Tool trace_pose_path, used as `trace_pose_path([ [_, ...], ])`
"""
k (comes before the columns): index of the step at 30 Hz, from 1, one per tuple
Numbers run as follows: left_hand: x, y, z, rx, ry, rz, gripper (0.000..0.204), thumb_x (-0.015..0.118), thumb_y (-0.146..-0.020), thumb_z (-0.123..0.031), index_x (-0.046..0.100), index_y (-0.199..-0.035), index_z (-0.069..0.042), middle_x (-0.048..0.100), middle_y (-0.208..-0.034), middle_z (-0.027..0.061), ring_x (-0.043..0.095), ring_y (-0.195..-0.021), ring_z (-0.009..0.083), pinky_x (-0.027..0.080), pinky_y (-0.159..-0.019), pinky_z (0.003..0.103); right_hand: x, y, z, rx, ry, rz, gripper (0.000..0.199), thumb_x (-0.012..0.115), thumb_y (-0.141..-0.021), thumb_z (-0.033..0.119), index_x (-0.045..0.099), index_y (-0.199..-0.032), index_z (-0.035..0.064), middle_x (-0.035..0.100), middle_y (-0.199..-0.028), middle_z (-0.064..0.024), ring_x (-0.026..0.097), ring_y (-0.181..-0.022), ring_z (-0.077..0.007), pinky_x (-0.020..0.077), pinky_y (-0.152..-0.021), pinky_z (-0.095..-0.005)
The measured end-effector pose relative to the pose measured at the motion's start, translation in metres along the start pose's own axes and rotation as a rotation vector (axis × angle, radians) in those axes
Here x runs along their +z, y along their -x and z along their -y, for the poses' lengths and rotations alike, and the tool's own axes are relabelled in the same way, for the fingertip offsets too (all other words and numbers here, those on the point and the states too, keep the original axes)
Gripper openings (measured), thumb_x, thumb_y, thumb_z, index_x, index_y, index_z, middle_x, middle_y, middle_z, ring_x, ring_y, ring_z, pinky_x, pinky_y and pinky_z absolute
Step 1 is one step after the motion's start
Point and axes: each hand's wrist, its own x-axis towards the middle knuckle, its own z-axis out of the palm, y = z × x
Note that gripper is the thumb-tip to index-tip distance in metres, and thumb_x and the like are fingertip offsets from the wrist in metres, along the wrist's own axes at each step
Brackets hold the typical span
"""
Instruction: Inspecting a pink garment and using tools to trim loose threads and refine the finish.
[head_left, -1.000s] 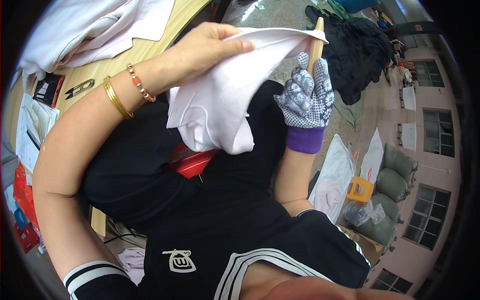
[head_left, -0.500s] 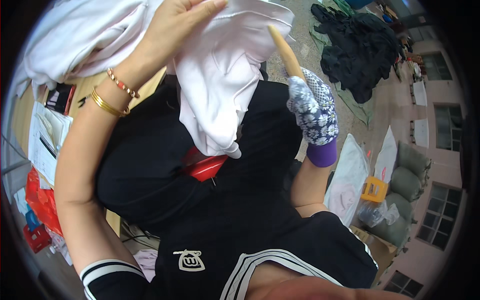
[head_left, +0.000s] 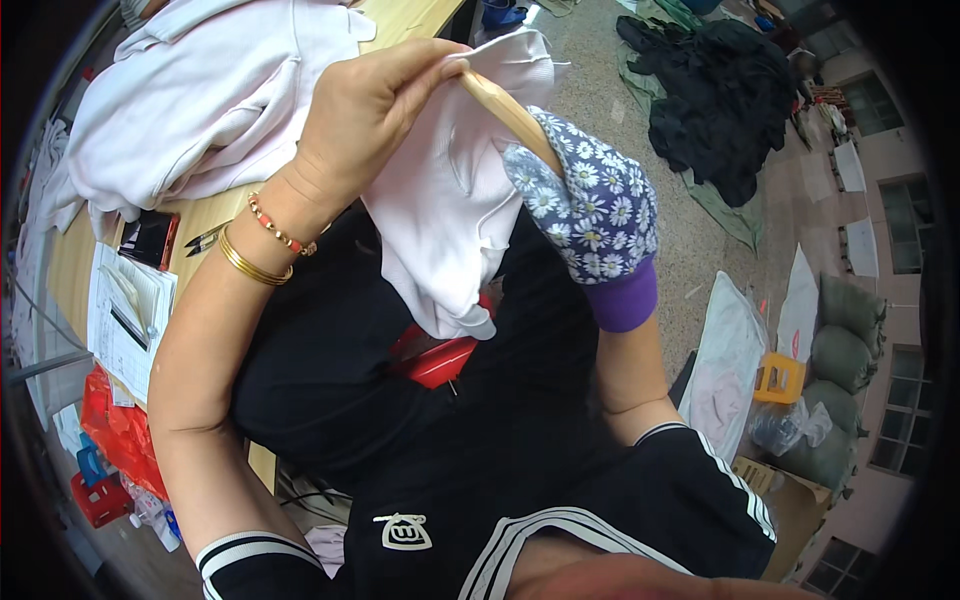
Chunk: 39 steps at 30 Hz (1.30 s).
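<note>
My bare left hand point(head_left: 365, 115), with bracelets on its wrist, pinches the ribbed edge of a pale pink garment point(head_left: 440, 240). The cloth hangs down over my lap. My right hand point(head_left: 600, 195), in a dark glove with white daisies and a purple cuff, grips a tapered wooden stick point(head_left: 510, 115). The tip of the stick meets the garment's upper edge beside my left fingertips. Whether the tip is inside the cloth or only against it, I cannot tell.
A wooden table point(head_left: 405, 20) at the left bears a heap of pale pink garments point(head_left: 210, 110), a notebook point(head_left: 140, 300) and pens. On the floor at the far right lies a pile of black cloth point(head_left: 715, 100). A yellow crate point(head_left: 778, 378) and stuffed sacks point(head_left: 840, 345) stand at the right.
My gloved right hand has moved left with the wooden stick, bringing its tip to my left fingers. My left hand has come slightly lower and nearer, still holding the garment.
</note>
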Motion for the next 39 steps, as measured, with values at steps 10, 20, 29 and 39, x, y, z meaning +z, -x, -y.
trace_pose_path([
  [10,-0.01,-0.005,-0.013,0.405,-0.422,0.018,0.025,0.064,-0.085,-0.003,0.066,-0.11,-0.008,0.067,-0.077,0.0084,0.065,-0.064,0.0217,0.051,-0.056,0.028,0.05,0.003,-0.002,-0.233,-0.236,-0.171,0.028,0.061,-0.088,0.018,0.06,-0.111,0.0028,0.066,-0.085,-0.0103,0.066,-0.077,-0.0255,0.0545,-0.071,-0.0362],
  [20,0.009,-0.003,-0.023,0.018,0.454,-0.022,0.047,0.058,-0.085,0.0,0.047,-0.13,-0.003,0.062,-0.107,0.0096,0.058,-0.101,0.0144,0.045,-0.088,0.027,0.023,0.008,0.005,0.459,-1.105,0.188,0.025,0.069,-0.084,0.013,0.062,-0.103,-0.0013,0.065,-0.086,-0.0087,0.065,-0.08,-0.0177,0.0531,-0.068,-0.0301],
  [29,0.009,0.002,-0.022,-0.068,0.385,0.304,0.024,0.049,-0.085,-0.003,0.057,-0.108,0.0,0.062,-0.102,0.0118,0.058,-0.096,0.0217,0.044,-0.09,0.031,0.02,0.013,0.01,0.049,-0.175,-0.168,0.025,0.073,-0.082,0.019,0.065,-0.093,-0.0017,0.068,-0.081,-0.0134,0.066,-0.068,-0.0254,0.0511,-0.063,-0.0359],
  [39,0.028,0.005,-0.042,0.026,0.098,0.203,0.031,0.048,-0.088,-0.013,0.051,-0.117,-0.002,0.06,-0.093,0.0209,0.058,-0.088,0.0407,0.047,-0.077,0.045,0.026,0.047,0.022,0.205,-0.551,-0.021,0.031,0.054,-0.096,0.032,0.063,-0.104,0.0035,0.063,-0.071,-0.0015,0.061,-0.058,-0.0142,0.0498,-0.055,-0.0273],
])
